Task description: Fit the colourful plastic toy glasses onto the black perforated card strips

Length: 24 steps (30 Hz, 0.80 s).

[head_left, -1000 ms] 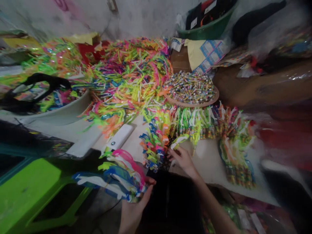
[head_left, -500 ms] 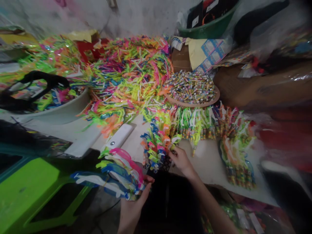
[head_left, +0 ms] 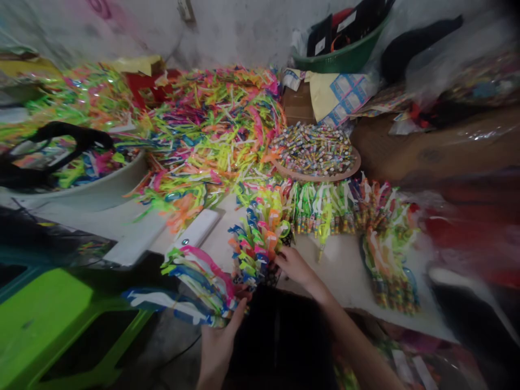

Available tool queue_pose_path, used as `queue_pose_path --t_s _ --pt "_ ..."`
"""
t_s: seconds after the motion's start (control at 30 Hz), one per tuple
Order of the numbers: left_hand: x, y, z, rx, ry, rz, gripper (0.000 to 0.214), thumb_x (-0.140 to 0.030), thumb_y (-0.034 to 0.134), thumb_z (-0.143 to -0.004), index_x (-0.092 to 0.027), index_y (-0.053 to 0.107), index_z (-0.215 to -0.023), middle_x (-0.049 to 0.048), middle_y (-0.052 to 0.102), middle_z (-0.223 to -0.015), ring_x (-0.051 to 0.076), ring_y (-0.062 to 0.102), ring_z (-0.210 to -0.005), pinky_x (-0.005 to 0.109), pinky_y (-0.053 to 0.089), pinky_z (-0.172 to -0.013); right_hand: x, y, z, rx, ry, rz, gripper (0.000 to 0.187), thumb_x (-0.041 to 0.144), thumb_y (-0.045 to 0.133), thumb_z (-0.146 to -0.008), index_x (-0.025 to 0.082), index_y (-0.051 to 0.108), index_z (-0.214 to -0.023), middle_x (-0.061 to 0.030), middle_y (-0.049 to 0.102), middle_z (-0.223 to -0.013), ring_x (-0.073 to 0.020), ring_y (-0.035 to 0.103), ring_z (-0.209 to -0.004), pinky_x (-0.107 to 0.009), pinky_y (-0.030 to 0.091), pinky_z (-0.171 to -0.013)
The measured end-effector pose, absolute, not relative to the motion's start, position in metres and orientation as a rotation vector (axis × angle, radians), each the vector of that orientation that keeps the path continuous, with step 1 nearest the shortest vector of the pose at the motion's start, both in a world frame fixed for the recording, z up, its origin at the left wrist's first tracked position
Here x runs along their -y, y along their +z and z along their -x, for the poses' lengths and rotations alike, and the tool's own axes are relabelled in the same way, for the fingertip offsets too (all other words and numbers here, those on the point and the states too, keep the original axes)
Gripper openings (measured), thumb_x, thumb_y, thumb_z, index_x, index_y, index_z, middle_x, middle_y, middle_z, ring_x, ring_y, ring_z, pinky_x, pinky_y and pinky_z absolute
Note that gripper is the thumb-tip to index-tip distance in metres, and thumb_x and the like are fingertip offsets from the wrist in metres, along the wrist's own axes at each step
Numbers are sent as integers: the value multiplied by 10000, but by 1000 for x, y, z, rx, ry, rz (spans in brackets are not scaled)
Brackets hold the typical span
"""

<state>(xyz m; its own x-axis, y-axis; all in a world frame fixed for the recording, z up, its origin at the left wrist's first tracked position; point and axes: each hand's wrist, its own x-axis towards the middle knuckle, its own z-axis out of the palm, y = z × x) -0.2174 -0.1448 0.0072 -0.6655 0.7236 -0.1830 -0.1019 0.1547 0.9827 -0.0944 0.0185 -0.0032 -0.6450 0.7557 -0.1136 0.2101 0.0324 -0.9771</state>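
My left hand (head_left: 225, 330) is closed round a bunch of colourful plastic pieces (head_left: 195, 284). Their blue, white, pink and yellow-green ends fan out to the left. At the table's near edge my right hand (head_left: 294, 265) touches a stack of similar pieces (head_left: 260, 238) in orange, pink, green and blue. Its fingers are bent together, and what lies between them is hidden. Behind it, a row of green and white pieces with small patterned tubes (head_left: 320, 208) runs to the right. A single yellow-green piece (head_left: 324, 230) lies across this row.
A large heap of bright plastic strips (head_left: 211, 124) covers the back of the table. A round tray (head_left: 353, 168) holds many small patterned tubes. Nearby are a white power bank (head_left: 201, 227), a white basin (head_left: 105, 184), a green stool (head_left: 44, 319) and orange-and-green bundles (head_left: 392, 276).
My right hand has moved slightly left and closer in against the stack. A yellow-green and white piece near its fingertips no longer stands out. My left hand still holds its bunch.
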Motion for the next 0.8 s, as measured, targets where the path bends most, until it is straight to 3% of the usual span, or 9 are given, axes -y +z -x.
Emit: queue_pose_path --t_s 0.17,0.27,0.5,0.8 --pt "146 -2 224 -1772 1625 -458 324 -329 717 -645 -170 643 -918 47 713 -875 215 655 -850 342 507 -835 -13 -14 89 1715 1871 787 252 414 492 -822 176 549 -884 -11 596 -781 -150 611 -668 -259 509 -587" --pt "149 -2 226 -1763 1646 -437 314 -333 722 -642 -174 647 -901 31 714 -853 194 655 -833 312 505 -831 -14 -18 83 1880 1705 738 178 309 517 -816 164 552 -913 -26 600 -839 -156 600 -758 -256 493 -660" --pt "148 1 228 -1749 1644 -381 332 -340 746 -597 -164 662 -866 36 720 -828 211 661 -818 331 518 -814 -21 -8 85 2312 1131 740 94 158 491 -816 158 580 -849 -46 621 -827 -154 570 -752 -262 456 -710" --pt "146 10 230 -1779 1610 -452 357 -354 727 -618 -134 657 -890 82 715 -871 252 653 -867 400 495 -859 -22 -11 87 2430 944 710 129 107 496 -792 178 601 -817 -34 633 -787 -155 582 -710 -264 476 -698"
